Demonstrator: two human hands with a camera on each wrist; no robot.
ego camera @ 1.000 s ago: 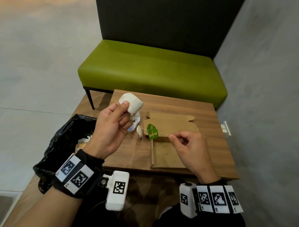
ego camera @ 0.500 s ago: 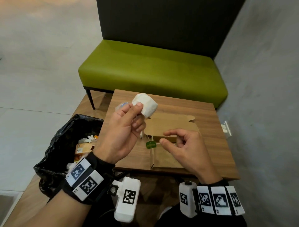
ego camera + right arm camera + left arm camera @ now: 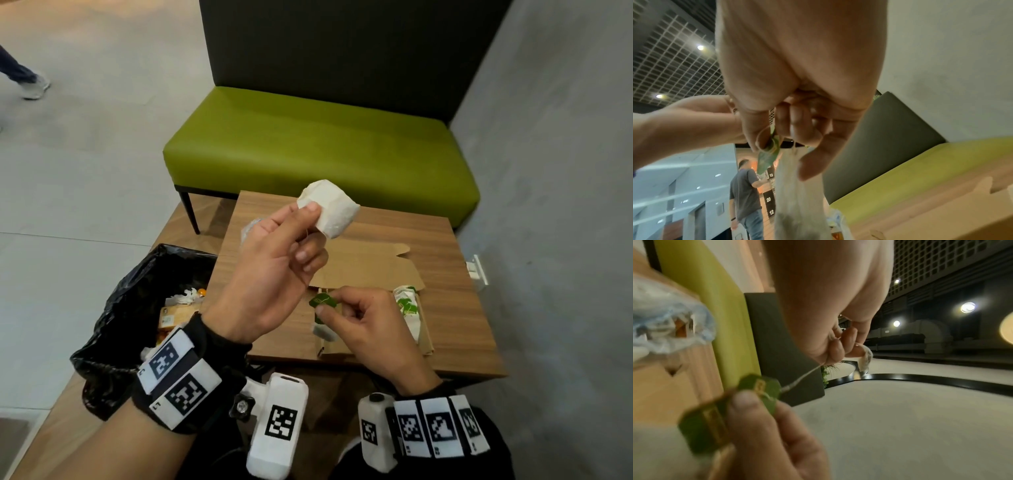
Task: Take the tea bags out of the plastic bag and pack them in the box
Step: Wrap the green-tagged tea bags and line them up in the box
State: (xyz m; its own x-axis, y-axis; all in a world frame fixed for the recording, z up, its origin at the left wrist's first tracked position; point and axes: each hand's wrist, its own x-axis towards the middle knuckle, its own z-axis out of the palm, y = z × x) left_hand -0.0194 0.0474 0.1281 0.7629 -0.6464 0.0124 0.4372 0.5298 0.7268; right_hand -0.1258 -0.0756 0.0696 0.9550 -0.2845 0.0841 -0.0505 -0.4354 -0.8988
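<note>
Above a small wooden table point(image 3: 442, 240), a person's left hand point(image 3: 270, 270) is raised, its thumb and forefinger pinching a white tea bag point(image 3: 330, 209) by one edge so it stands higher than anything else on the table. A thin string point(image 3: 803, 378) runs from that hand down to a green paper tag point(image 3: 322, 300), which the right hand point(image 3: 363, 329) pinches between thumb and forefinger, its other fingers loosely curled. The right hand sits lower and nearer the person, directly over the open cardboard box point(image 3: 370, 270). Another pale tea bag point(image 3: 323, 330) hangs beneath the right hand at the box's near left corner; from the blurred wrist view it seems to dangle from those fingers, though that is hard to confirm. More tea bags with green tags point(image 3: 407, 308) lie inside the box to the right of that hand. A crumpled clear plastic bag point(image 3: 249, 230) rests on the table behind the left hand. A black-lined bin point(image 3: 137, 308) stands left of the table, and a green bench point(image 3: 318, 154) beyond it.
</note>
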